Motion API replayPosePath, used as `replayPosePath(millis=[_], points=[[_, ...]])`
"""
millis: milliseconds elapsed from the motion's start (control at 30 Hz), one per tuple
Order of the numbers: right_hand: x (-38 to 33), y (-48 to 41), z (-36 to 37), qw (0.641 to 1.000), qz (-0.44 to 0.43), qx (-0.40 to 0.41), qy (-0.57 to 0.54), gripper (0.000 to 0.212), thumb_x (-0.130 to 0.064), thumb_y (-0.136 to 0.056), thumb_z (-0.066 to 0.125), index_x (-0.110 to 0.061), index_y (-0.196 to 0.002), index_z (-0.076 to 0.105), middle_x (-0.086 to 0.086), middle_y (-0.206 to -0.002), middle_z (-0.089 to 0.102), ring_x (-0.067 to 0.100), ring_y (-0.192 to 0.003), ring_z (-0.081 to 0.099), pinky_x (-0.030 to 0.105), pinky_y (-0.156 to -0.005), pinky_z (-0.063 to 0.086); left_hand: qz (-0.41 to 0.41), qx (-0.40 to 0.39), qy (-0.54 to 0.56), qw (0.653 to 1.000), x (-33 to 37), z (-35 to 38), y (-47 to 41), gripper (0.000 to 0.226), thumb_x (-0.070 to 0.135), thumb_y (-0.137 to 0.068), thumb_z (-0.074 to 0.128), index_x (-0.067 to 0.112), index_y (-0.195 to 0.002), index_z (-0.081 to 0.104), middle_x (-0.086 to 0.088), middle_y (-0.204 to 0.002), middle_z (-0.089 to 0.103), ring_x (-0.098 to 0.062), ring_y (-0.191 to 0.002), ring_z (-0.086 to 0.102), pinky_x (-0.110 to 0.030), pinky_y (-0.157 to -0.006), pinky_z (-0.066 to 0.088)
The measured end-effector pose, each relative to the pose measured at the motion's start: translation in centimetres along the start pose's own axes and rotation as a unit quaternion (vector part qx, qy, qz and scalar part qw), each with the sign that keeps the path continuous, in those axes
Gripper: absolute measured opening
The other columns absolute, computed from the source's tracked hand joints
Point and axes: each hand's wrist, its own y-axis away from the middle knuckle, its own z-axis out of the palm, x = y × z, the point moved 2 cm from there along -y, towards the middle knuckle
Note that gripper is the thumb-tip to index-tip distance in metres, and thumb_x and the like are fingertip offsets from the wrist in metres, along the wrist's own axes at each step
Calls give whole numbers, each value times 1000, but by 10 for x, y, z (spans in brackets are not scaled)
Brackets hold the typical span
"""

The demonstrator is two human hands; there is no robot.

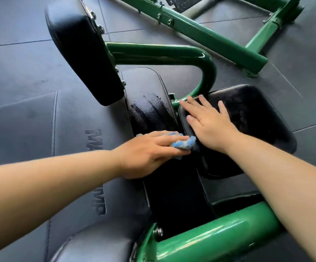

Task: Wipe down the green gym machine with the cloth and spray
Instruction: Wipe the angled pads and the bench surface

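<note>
Two hands: left hand (149, 154) grips blue microfibre cloth (183, 143) on centre black pad (146, 84); right hand (210, 123), spread flat, rests on side pad (257, 114) at 3 o'clock.

cloth (50, 143) on middle pad (149, 103), right pad (248, 114) beside

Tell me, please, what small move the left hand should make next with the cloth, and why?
Probably sweep the cloth forward along the middle pad. The left hand pinches it on that pad, wet streaks lie just ahead and stop partway, and the far end looks dull. The right hand rests flat on the right pad.
</note>
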Motion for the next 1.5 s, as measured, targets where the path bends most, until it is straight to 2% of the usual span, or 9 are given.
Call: replayPosePath(millis=[200,467,567,667,867,1034,1234,1401,1501], points=[[-5,4,-4,995,11,25,-92,45,-44,-102,29,-51,-146,26,-15,-160,17,10,-149,-1,49,-117,-12,-98,49,-43,993,-10,-16,10,47,41,-97,37,38,-144,32,-4,-160,10,-21,-145,21,-39,-118,17],[-77,22,17,972,-213,-76,-59,57,-36,-86,65,-37,-141,47,-5,-156,33,18,-148,17,36,-120,12,-405,219,57,886,-22,-14,51,35,19,-85,38,11,-112,58,-8,-131,54,-29,-122,48,-20,-104,26],[-32,19,0,972,-225,12,-71,43,-3,-79,59,-24,-114,71,0,-130,62,26,-121,55,37,-102,45,-406,174,21,897,-27,-14,35,40,11,-95,44,12,-135,48,-2,-150,38,-20,-138,31,-25,-115,15],[30,1,-29,985,-43,157,-55,42,-2,-80,54,-20,-114,70,7,-133,60,30,-125,52,37,-108,39,-410,170,1,896,-27,-12,29,44,14,-96,46,12,-139,46,-1,-155,30,-20,-141,26,-26,-118,11],[10,42,-1,973,-216,-36,-68,56,3,-80,58,-28,-126,64,-4,-146,47,10,-139,34,6,-111,10,-443,171,11,880,-30,-11,33,44,15,-96,46,14,-140,46,-1,-154,33,-22,-140,29,-29,-115,19],[16,-18,-25,982,-55,124,-130,51,1,-88,53,-25,-130,61,1,-147,48,18,-140,38,27,-118,24,-443,181,7,878,-33,-18,37,44,14,-96,40,18,-140,48,5,-151,38,-16,-138,34,-21,-111,20],[-64,12,34,923,-376,-76,-37,54,-1,-79,56,-18,-130,61,5,-147,48,25,-141,36,37,-118,15,-502,226,6,834,-41,-14,43,48,5,-91,44,7,-139,48,-5,-151,37,-22,-138,31,-25,-111,20],[-68,-91,4,982,-180,35,-38,50,-5,-92,43,-28,-135,54,-3,-155,34,21,-148,20,41,-119,20,-513,233,28,826,-47,-17,46,51,5,-91,40,21,-138,51,11,-149,39,-7,-137,30,-15,-109,17],[-82,-65,14,977,-207,17,-54,50,-7,-90,47,-25,-135,55,0,-153,39,19,-145,26,33,-115,27,-517,225,5,826,-48,-22,47,49,9,-90,42,25,-135,54,14,-146,44,-12,-133,39,-27,-106,31]])
